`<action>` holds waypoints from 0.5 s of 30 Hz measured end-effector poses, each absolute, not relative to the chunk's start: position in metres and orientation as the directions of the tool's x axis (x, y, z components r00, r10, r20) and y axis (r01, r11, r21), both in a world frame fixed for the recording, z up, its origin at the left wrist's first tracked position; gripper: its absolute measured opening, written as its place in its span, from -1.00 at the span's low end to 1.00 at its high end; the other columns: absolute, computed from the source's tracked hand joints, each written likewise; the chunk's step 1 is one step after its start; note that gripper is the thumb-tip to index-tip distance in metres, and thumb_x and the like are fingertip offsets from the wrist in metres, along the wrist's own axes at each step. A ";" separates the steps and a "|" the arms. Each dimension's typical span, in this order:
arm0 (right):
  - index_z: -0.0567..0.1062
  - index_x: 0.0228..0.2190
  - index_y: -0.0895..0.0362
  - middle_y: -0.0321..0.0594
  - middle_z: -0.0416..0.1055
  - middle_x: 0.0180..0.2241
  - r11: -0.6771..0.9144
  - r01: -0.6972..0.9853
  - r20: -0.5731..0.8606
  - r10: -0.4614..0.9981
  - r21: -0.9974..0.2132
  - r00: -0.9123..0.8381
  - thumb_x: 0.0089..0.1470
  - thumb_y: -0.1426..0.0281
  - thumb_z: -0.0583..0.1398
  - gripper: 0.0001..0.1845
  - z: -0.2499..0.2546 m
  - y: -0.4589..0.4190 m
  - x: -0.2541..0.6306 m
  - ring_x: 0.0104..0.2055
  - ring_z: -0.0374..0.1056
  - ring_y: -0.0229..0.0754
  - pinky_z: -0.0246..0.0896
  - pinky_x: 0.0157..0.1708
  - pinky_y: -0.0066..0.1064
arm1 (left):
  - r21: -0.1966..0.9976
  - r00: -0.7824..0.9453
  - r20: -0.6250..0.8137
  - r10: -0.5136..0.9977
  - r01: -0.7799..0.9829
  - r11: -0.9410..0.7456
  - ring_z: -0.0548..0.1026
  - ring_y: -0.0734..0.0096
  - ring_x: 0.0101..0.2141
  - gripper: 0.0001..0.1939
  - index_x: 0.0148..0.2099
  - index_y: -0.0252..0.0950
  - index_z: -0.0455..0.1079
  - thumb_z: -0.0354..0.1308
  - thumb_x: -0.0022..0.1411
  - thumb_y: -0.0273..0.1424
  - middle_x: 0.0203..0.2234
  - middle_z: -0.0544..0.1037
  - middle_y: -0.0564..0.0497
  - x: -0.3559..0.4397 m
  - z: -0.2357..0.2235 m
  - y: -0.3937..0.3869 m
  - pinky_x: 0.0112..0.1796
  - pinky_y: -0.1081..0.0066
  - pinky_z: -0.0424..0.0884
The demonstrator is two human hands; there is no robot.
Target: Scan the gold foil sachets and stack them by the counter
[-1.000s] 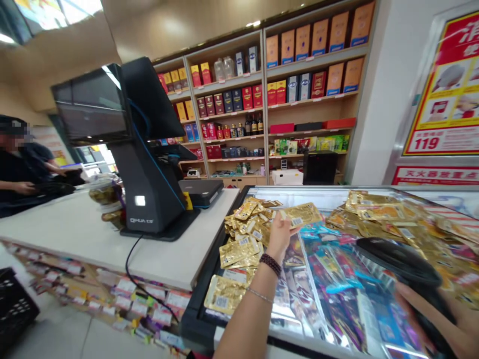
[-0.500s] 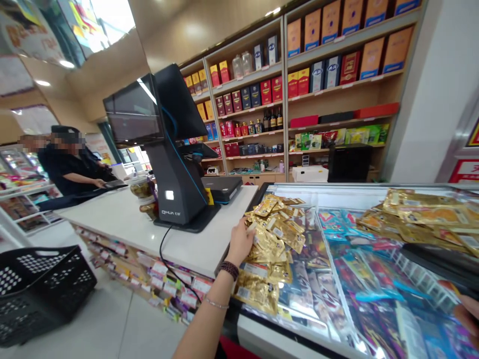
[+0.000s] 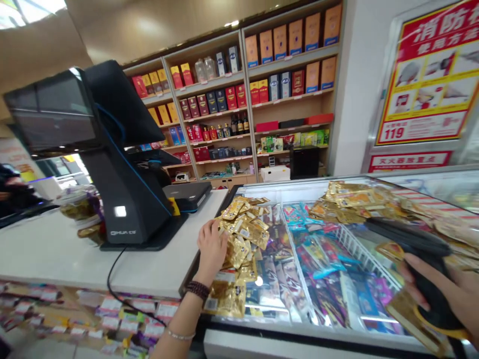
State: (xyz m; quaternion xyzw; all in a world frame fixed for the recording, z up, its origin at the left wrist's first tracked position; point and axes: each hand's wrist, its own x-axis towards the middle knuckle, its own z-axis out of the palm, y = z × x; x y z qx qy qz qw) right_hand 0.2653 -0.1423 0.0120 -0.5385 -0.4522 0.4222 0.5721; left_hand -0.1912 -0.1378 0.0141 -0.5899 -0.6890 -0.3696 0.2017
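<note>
Gold foil snack packets lie in a loose pile on the left part of a glass-topped freezer. My left hand is at the pile's left edge, its bent fingers closed on a packet there; the fingertips are partly hidden. On the right, my right hand grips a black handheld barcode scanner, which points left over the glass. A gold packet shows just below that hand; whether the hand touches it I cannot tell. More gold packets are heaped toward the back right.
Ice-cream packs and a white wire basket show under the glass. Left of the freezer is a white counter with a black cash register and its cable. Shelves of boxed bottles stand behind.
The view has swung right, so a red fire-safety poster now shows and the shoppers have mostly left it. My right hand with the scanner has come further into view. My left hand stays by the pile.
</note>
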 end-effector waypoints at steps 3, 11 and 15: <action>0.44 -0.50 0.03 -0.24 0.27 -0.62 0.095 -0.159 0.054 0.969 -0.983 0.241 -0.29 -0.02 0.43 -0.53 0.030 -0.147 0.276 -0.69 0.12 -0.25 0.06 -0.78 -0.43 | 0.214 -0.074 0.742 0.667 0.968 -0.131 0.28 0.03 0.08 -0.60 0.16 -0.30 0.28 -0.03 0.35 -0.26 0.06 0.38 -0.22 -0.160 0.037 -0.121 0.11 -0.01 0.22; 0.46 -0.39 0.08 -0.35 0.16 -0.58 0.159 -0.551 0.010 0.964 -0.819 0.265 -0.07 0.16 0.39 -0.68 0.023 -0.139 0.331 -0.67 0.04 -0.38 0.01 -0.76 -0.59 | 0.220 0.304 0.641 0.704 0.807 -0.548 0.33 0.12 0.07 -0.63 0.13 -0.30 0.30 0.02 0.31 -0.33 0.02 0.44 -0.18 0.005 0.063 -0.049 0.13 0.12 0.21; 0.44 -0.41 0.10 -0.36 0.15 -0.57 0.174 -0.574 0.020 0.964 -0.800 0.264 -0.12 0.18 0.39 -0.66 0.009 -0.139 0.350 -0.67 0.02 -0.39 0.03 -0.76 -0.60 | 0.345 0.391 0.467 0.793 0.745 -0.571 0.33 0.11 0.12 -0.56 0.17 -0.37 0.30 0.00 0.31 -0.30 0.08 0.44 -0.23 0.087 0.046 -0.008 0.17 0.16 0.16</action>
